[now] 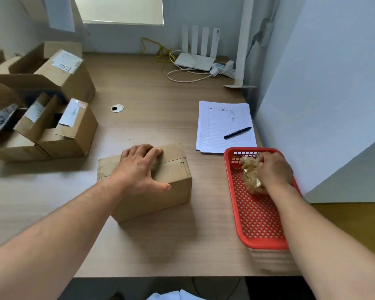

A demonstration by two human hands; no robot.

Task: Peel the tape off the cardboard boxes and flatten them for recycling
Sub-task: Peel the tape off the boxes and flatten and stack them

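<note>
Waiting at far left: opened boxes (41,105) in a heap, flaps up, labels on, none flattened yet.
Left hand (139,167): spread flat over the top of the closed box (160,191), fingers toward its far edge, thumb at the near edge; steadying it, pinching nothing.
Closed box: upright at the middle of the desk (149,245), well apart from the heap. A seam line crosses its top; cannot tell whether tape remains there.
Behind, right of centre: lined sheets (221,131) with a pen (237,133) lying on them.
Red basket (260,224): at the right edge of the desk, near the sheets.
Right hand (273,169): inside the basket, fingers curled round a wad of peeled tape (250,174).
Step, as judged: discarding stripped tape.
Next calls for: letting go of the wad, checking the seam for leftover tape, then opening the flaps and pressing the closed box flat.
</note>
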